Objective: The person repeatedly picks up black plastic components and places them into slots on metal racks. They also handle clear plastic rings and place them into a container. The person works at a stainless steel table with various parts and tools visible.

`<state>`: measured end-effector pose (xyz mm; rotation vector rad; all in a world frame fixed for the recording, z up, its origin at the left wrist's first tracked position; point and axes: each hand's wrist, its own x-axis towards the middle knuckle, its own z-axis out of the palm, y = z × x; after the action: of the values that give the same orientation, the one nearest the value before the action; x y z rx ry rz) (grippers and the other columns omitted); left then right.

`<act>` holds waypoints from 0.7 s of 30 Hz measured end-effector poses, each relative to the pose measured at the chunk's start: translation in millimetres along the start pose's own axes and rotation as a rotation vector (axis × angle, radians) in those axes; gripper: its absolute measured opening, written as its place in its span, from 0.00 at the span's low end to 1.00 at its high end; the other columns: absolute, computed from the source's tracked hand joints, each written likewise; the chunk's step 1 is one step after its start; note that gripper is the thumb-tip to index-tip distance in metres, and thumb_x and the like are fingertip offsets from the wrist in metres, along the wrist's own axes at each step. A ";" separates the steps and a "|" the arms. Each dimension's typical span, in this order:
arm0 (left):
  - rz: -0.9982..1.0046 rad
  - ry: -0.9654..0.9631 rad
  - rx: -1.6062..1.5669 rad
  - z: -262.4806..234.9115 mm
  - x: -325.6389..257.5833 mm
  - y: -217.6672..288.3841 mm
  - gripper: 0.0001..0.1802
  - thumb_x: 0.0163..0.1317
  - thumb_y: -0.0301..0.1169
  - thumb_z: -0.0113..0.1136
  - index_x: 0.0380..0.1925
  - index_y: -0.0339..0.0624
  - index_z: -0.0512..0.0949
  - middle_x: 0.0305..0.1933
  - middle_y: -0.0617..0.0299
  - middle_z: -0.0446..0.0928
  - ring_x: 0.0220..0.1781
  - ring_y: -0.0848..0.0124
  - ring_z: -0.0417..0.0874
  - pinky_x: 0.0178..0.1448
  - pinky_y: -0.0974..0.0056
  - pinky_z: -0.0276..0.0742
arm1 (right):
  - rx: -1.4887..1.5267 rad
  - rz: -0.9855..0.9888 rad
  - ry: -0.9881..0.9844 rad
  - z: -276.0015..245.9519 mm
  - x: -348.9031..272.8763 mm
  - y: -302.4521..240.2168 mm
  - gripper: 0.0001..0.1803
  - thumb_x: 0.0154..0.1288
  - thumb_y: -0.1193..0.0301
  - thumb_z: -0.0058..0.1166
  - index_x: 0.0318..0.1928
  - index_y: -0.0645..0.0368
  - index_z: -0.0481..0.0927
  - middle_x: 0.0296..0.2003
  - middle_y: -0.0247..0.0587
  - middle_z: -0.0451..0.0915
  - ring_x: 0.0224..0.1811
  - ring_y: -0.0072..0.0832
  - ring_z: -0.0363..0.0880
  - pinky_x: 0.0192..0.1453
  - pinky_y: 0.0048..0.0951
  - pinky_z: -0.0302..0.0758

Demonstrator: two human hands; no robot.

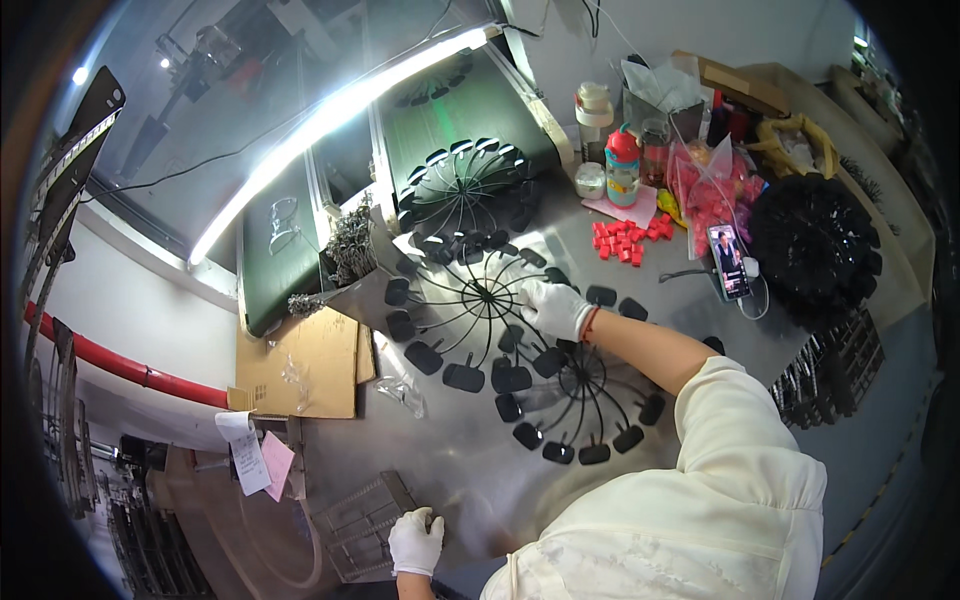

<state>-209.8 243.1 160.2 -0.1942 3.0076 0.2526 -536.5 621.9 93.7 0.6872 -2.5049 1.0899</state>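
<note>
My right hand [553, 308], in a white glove, reaches over a round black rack of thin spokes [462, 375] that end in dark rounded paddles. Its fingers are closed together on the spokes just right of the hub. A second spoked rack [590, 453] of the same kind lies nearer me, partly under my right forearm. Low on the left, my gloved left hand [416, 545] is curled at the end of a flat metal wire frame [350, 530]. The frame's bar meets its fingers; the exact grip is partly hidden.
Beyond, another spoked rack [463, 190] stands on a green conveyor belt [540, 130]. Small red pieces [622, 240], a bottle [622, 170], a phone [728, 262] and a stack of black racks [815, 245] occupy the right. A metal bin of wire hooks [350, 250] and cardboard [300, 370] sit left.
</note>
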 end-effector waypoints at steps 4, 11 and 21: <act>0.015 -0.021 -0.020 4.4 1.2 0.3 0.15 0.57 0.42 0.71 0.39 0.45 0.86 0.35 0.57 0.85 0.40 0.55 0.86 0.48 0.51 0.81 | 0.292 0.121 -0.109 -3.3 -4.0 -19.5 0.13 0.69 0.66 0.56 0.45 0.63 0.80 0.36 0.55 0.86 0.43 0.49 0.86 0.48 0.46 0.80; -0.055 -0.108 -0.015 8.3 -11.8 -10.6 0.20 0.60 0.40 0.70 0.51 0.47 0.83 0.42 0.58 0.84 0.46 0.58 0.86 0.50 0.53 0.81 | -0.042 0.163 -0.498 -74.2 10.3 -86.6 0.14 0.68 0.65 0.51 0.47 0.60 0.79 0.31 0.55 0.84 0.37 0.52 0.86 0.46 0.49 0.81; -0.036 -0.115 -0.128 -9.8 -2.0 13.1 0.18 0.67 0.42 0.62 0.48 0.42 0.85 0.49 0.48 0.85 0.54 0.49 0.83 0.61 0.51 0.78 | -0.531 0.245 0.163 106.4 90.8 72.4 0.09 0.73 0.69 0.44 0.44 0.59 0.76 0.33 0.47 0.85 0.31 0.41 0.88 0.32 0.41 0.84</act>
<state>-210.7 254.5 172.2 -0.2364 2.8732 0.4374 -662.3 558.0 23.5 0.1394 -2.6073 0.4746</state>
